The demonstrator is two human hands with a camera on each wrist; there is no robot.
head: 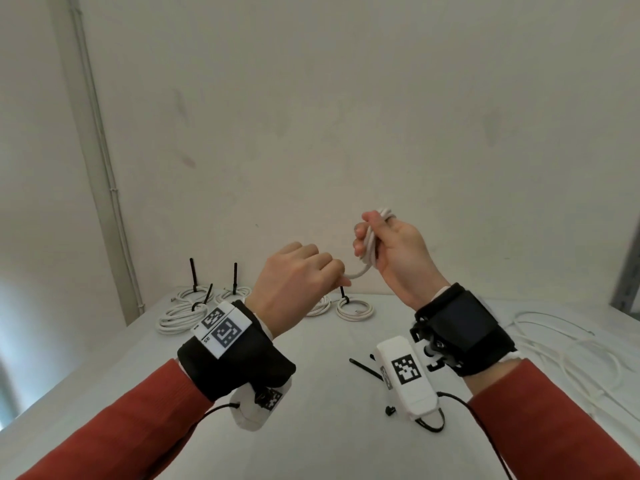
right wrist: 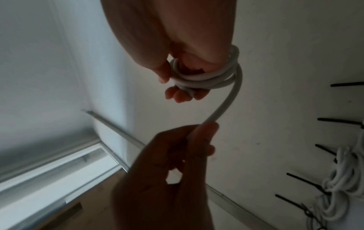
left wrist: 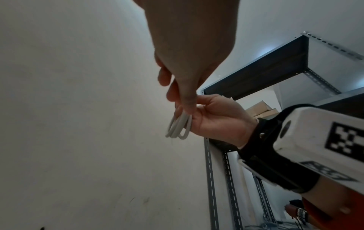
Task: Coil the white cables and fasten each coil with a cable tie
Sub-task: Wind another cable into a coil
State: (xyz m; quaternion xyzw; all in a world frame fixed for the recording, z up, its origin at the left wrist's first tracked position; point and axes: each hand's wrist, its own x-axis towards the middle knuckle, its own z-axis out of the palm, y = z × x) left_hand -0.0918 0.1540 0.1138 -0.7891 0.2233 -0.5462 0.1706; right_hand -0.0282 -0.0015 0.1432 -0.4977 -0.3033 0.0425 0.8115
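Note:
Both hands are raised above the white table (head: 311,393). My right hand (head: 388,244) grips a small coil of white cable (head: 371,239), with several loops wound around its fingers. A short tail of the cable (head: 360,271) curves down and left to my left hand (head: 304,275), which pinches its end in a closed fist. In the right wrist view the coil (right wrist: 206,77) sits around the right fingers (right wrist: 181,95) and the left hand (right wrist: 197,140) holds the tail (right wrist: 226,105) below. In the left wrist view the coil (left wrist: 179,127) hangs by the right hand (left wrist: 216,119).
Several tied white coils (head: 355,308) with upright black tie ends lie along the table's far edge, another group at the back left (head: 180,315). Loose black cable ties (head: 365,367) lie near my right wrist. Loose white cables (head: 561,344) sprawl at the right. A metal shelf (left wrist: 256,73) stands beside.

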